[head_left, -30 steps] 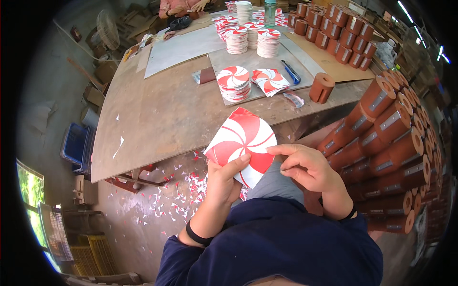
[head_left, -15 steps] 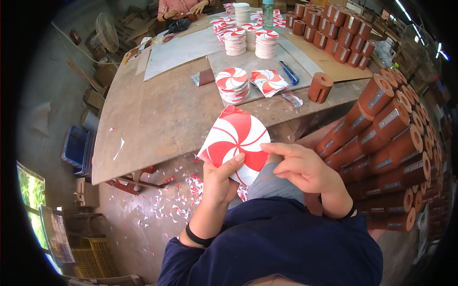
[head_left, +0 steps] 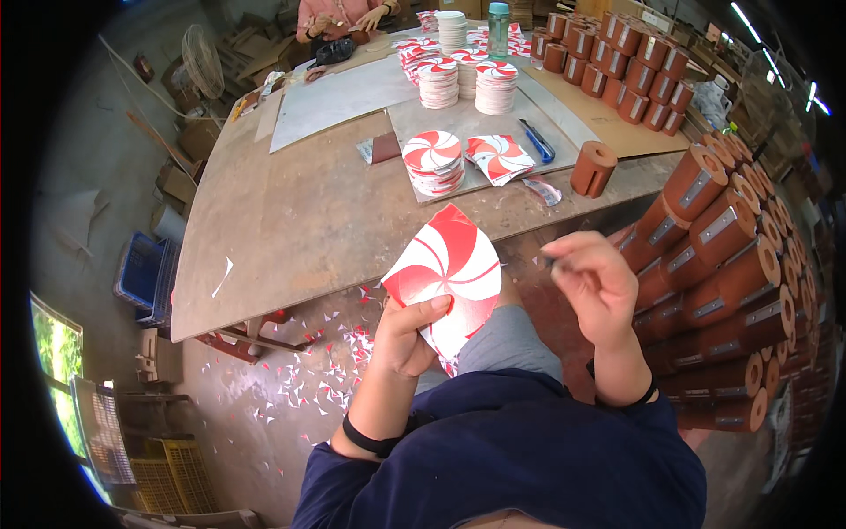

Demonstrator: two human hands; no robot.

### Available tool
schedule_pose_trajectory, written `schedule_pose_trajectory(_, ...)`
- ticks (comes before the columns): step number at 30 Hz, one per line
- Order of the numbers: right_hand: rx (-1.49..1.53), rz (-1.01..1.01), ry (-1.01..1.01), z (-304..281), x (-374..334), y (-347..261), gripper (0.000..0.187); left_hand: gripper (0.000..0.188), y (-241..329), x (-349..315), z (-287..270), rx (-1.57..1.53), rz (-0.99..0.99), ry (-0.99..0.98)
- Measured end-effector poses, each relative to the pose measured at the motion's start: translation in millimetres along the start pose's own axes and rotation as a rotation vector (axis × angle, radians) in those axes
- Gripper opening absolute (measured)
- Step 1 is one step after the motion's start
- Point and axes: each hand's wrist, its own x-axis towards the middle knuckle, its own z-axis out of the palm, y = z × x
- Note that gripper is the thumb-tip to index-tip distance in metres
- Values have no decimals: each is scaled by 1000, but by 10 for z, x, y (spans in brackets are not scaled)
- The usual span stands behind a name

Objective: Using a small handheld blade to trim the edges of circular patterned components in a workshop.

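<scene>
My left hand (head_left: pixel 405 337) grips a red-and-white swirl-patterned disc (head_left: pixel 463 260) above my lap, thumb on its printed face. Its right edge is rounded, while pointed corners stick out at the top, at the left and near the bottom. Apart from the disc, on its right, my right hand (head_left: pixel 597 286) is raised with thumb and fingers pinched together. A small dark bit shows at those fingertips, too blurred to name. Beyond the disc, a stack of round swirl discs (head_left: pixel 434 152) stands on the table (head_left: pixel 291 212), beside a pile of square-cornered swirl sheets (head_left: pixel 500 159).
A blue utility knife (head_left: pixel 538 141) and a brown cylinder (head_left: pixel 593 169) lie near the table's right side. Many brown cylinders (head_left: pixel 727 220) are stacked to my right. Paper scraps (head_left: pixel 326 379) litter the floor. Across the table, a person's hands (head_left: pixel 374 18) are at work.
My right hand has moved away from the disc's edge to the right, and its fingers have closed into a pinch. The disc has tilted and turned slightly in my left hand.
</scene>
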Motion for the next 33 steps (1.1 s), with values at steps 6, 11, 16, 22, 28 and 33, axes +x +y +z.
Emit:
schedule_pose_trajectory(6, -129, -54, 157, 84, 27, 87, 16, 47, -71, 58, -101, -170, -98, -84)
schedule_pose_trajectory(11, 506, 404, 145, 126, 98, 37, 17, 44, -138, 70, -23, 267, -22, 31)
schedule_pose_trajectory(16, 496, 733, -136, 6, 64, 149, 15, 37, -28, 63, -53, 671, 39, 105)
schedule_pose_trajectory(22, 514, 788, -138, 112, 15, 220, 14, 39, -41, 138, -24, 581, 228, 116)
schedule_pose_trajectory(28, 698, 767, 63, 260, -26, 315, 14, 38, -102, 142, -14, 189, 253, 154)
schedule_pose_trajectory(33, 743, 801, 49, 303, -73, 408, 13, 32, -128, 189, -155, 187, 154, 192)
